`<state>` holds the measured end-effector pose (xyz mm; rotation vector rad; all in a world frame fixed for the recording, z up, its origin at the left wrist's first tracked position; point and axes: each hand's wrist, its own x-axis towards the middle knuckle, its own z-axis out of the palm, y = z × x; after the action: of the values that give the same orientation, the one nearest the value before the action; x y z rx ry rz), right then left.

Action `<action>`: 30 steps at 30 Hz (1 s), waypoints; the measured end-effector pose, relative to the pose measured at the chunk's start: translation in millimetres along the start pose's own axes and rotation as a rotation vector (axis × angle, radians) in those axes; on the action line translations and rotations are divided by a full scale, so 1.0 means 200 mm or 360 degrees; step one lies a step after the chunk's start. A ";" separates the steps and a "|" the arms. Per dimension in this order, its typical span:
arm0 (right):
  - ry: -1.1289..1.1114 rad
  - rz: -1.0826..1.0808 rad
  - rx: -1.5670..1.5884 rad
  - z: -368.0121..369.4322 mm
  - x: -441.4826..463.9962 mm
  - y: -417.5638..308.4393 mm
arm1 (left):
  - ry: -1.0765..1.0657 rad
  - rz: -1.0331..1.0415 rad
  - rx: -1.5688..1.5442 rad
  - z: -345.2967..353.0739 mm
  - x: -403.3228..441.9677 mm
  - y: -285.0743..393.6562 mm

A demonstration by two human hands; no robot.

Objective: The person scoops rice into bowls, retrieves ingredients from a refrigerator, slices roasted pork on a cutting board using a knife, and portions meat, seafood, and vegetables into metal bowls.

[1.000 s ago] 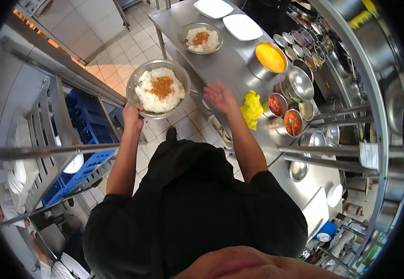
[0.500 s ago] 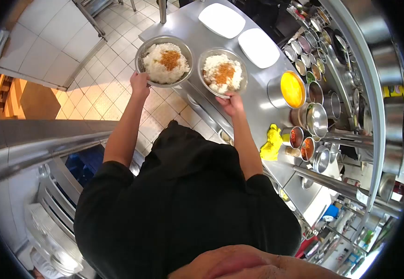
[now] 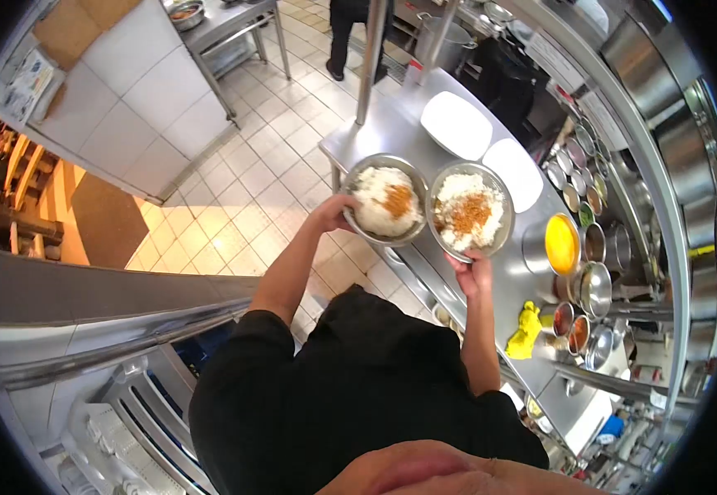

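My left hand (image 3: 338, 213) grips the left rim of a metal bowl of white rice with orange-brown seasoning on top (image 3: 385, 203). That bowl is at the near left edge of the steel table (image 3: 424, 82). A second bowl of rice with the same topping (image 3: 470, 210) is close beside it on the right, and the fingers of my right hand (image 3: 473, 271) are closed on its lower rim. Just behind the bowls lie two white plates, one (image 3: 456, 124) farther back and the other (image 3: 513, 175) nearer. Whether the bowls rest on the steel surface is hard to tell.
Right along the table are a pot of yellow liquid (image 3: 561, 244), a yellow cloth (image 3: 525, 332) and small containers of red food (image 3: 578, 334). Metal posts (image 3: 372, 62) rise at the far end. A person in dark trousers (image 3: 350, 33) stands beyond.
My right hand was empty and has taken hold of the second bowl. My left hand has carried its bowl from over the floor to the table edge beside it. The view has turned.
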<state>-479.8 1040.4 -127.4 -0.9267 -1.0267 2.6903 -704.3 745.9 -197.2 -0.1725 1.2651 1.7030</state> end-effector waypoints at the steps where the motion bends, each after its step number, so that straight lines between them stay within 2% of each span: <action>1: 0.0014 -0.0001 -0.0011 0.00 0.04 0.01 | -0.0094 -0.0114 0.0016 0.01 0.00 0.04; 4: 0.0129 -0.0019 -0.0029 0.04 0.00 0.01 | -0.0195 0.0126 -0.0052 -0.22 0.34 -0.16; 5: 0.0105 -0.0187 -0.0098 0.00 0.01 0.04 | -0.0307 0.0541 0.0484 -0.27 0.35 -0.15; 7: 0.0188 -0.0186 -0.0040 -0.17 0.12 0.09 | -0.0054 0.0191 0.0110 -0.04 0.17 -0.14; 10: 0.0300 -0.0205 -0.0152 -0.09 0.12 0.02 | 0.0043 0.0229 -0.0013 0.17 0.01 -0.13; 13: 0.0246 -0.0356 -0.0291 0.03 0.08 -0.08 | 0.0021 0.0259 -0.0098 0.32 -0.15 -0.08; 17: 0.0413 -0.0938 -0.0506 0.32 -0.03 -0.24 | -0.0037 0.0300 -0.0212 0.45 -0.21 -0.07; 20: 0.0476 -0.1719 -0.1521 0.34 -0.02 -0.23 | 0.0004 0.0454 -0.0318 0.56 -0.26 -0.03; 21: 0.0468 -0.1869 -0.1624 0.37 -0.02 -0.17 | -0.0001 0.0506 -0.0315 0.58 -0.28 -0.03; 24: 0.0416 -0.1720 -0.2259 0.44 -0.08 0.02 | 0.0182 0.0566 -0.0251 0.72 -0.31 0.04; 25: 0.0410 -0.1679 -0.2353 0.44 -0.07 0.05 | 0.0279 0.0557 -0.0222 0.74 -0.31 0.04; 28: 0.0310 -0.1577 -0.2544 0.45 -0.02 0.14 | 0.0132 0.0437 -0.0294 0.61 -0.28 -0.01; 30: 0.0204 -0.1578 -0.2545 0.44 0.03 0.17 | 0.0180 0.0396 -0.0462 0.53 -0.20 -0.09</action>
<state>-531.5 966.9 -100.9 -0.3434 -2.5855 0.6842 -627.1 805.9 -135.9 -0.2966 1.1520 2.1155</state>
